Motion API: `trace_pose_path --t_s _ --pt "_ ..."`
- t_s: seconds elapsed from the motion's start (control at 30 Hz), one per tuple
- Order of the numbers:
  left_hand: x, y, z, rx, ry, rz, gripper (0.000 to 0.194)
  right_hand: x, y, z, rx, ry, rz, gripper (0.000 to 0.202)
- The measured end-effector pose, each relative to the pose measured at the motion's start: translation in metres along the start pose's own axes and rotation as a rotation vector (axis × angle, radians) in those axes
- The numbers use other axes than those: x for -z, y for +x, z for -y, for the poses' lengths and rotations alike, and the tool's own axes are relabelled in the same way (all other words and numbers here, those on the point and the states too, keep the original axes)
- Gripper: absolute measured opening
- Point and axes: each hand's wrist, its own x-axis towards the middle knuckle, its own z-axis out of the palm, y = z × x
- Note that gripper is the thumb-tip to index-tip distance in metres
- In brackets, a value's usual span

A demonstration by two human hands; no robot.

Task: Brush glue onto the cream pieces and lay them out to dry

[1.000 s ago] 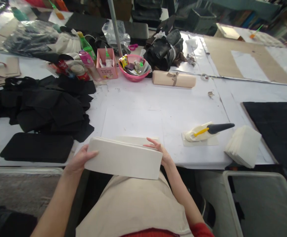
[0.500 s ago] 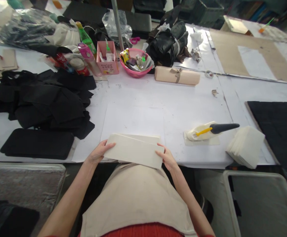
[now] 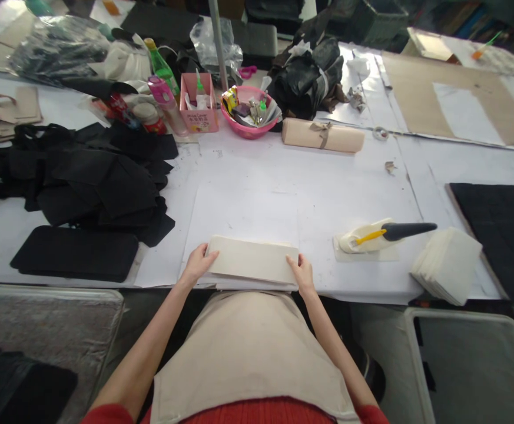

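Note:
A flat stack of cream rectangular sheets (image 3: 251, 260) lies on the white table (image 3: 283, 188) at its near edge, straight in front of me. My left hand (image 3: 198, 264) grips the stack's left end, thumb on top. At the stack's right end, my right hand (image 3: 301, 272) holds the edge the same way. To the right, a cream glue tool with a black nozzle and yellow part (image 3: 382, 234) rests on a small cream pad.
A pile of black fabric pieces (image 3: 93, 182) and a flat black panel (image 3: 75, 253) lie left. A white sheet stack (image 3: 446, 265) and black mat (image 3: 499, 235) lie right. Behind stand a pink bowl (image 3: 250, 118), pink box (image 3: 198, 106), bottles and a beige roll (image 3: 322, 135). Grey bins flank me.
The cream stack has gone from tilted up above my lap to lying flat on the table's near edge. Both hands moved forward and down with it.

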Motion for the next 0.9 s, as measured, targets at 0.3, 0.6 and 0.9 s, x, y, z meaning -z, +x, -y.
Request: trace_pose_path --t_s 0.3,0.6,0.9 --pt "-0.013 0.006 0.024 -0.048 0.426 -0.064 0.042 -0.011 0.015 -0.026 0.071 -0.411 -0.127 0.052" --pt "-0.038 -0.002 0.028 -0.039 0.226 -0.139 0.056 -0.02 0.011 -0.031 0.058 -0.464 -0.101 0.062" --pt "-0.062 -0.013 0.033 -0.026 0.251 -0.176 0.065 -0.005 0.013 -0.024 0.016 -0.509 -0.085 0.056"
